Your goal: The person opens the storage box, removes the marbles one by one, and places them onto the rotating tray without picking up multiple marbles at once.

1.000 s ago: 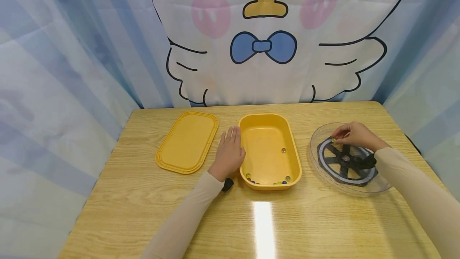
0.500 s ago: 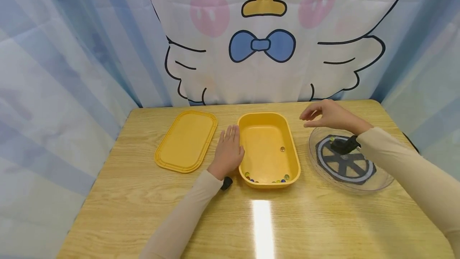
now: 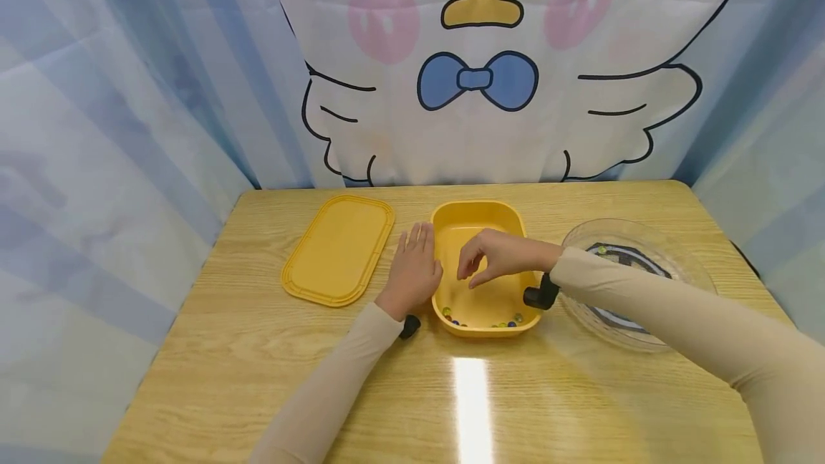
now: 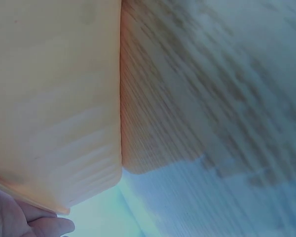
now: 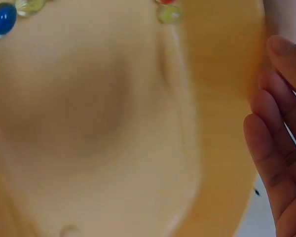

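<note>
A yellow plastic bin (image 3: 477, 218) stands mid-table, with several glass marbles (image 3: 511, 324) along its near end. My left hand (image 3: 412, 271) lies along the bin's left wall, fingers straight and close together; in the left wrist view its fingers (image 4: 52, 226) are at the rim. Over the bin hovers my right hand (image 3: 503, 255), fingers loosely bent, thumb apart, nothing between them. The right wrist view shows a blue marble (image 5: 2, 20) on the bin's floor. To the right, a yellow-green marble (image 3: 602, 250) sits on a dark wheel-shaped piece (image 3: 624, 256), partly hidden by my right sleeve.
The wheel-shaped piece lies in a clear round dish (image 3: 691, 256), which my right forearm crosses. A flat yellow lid (image 3: 338, 249) lies left of the bin. Behind the table hangs a curtain (image 3: 477, 142) with a cartoon bird.
My right hand has let go of the yellow-green marble on the wheel-shaped piece, lifted away and swung left over the bin. My left hand stays at the bin's wall.
</note>
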Motion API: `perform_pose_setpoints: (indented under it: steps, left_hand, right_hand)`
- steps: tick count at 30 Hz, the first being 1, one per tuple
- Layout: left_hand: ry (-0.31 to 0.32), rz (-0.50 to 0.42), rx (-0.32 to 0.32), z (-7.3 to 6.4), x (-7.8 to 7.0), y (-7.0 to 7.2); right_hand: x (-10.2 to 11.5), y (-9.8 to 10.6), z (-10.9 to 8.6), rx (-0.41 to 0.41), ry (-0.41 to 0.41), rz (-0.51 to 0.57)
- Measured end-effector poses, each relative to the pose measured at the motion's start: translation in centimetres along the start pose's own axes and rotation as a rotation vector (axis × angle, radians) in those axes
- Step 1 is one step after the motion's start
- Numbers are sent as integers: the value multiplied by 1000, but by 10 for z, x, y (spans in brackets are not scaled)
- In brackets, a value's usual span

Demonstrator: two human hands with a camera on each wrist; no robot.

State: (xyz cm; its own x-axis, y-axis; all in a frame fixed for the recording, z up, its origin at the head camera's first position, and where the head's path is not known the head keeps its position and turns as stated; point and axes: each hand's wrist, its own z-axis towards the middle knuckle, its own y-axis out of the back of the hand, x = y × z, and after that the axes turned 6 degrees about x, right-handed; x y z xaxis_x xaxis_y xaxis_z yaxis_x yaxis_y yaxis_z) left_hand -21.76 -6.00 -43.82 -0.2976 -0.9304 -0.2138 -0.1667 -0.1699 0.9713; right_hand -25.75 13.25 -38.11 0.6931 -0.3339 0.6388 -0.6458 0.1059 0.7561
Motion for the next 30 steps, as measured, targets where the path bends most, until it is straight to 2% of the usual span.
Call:
perform_pose_setpoints:
  steps: [5, 10, 19, 30]
  left_hand:
    - [-5, 13, -3, 0, 1, 0]
    - [-22, 0, -14, -2, 1, -1]
    - [-28, 2, -36, -1, 1, 0]
    - [-15, 16, -25, -1, 1, 0]
  right_hand:
    - [-5, -19, 18, 66, 51, -19]
    - [-9, -29, 28, 97, 103, -45]
    - [-14, -40, 37, 140, 71, 2]
    - [-22, -53, 42, 141, 121, -47]
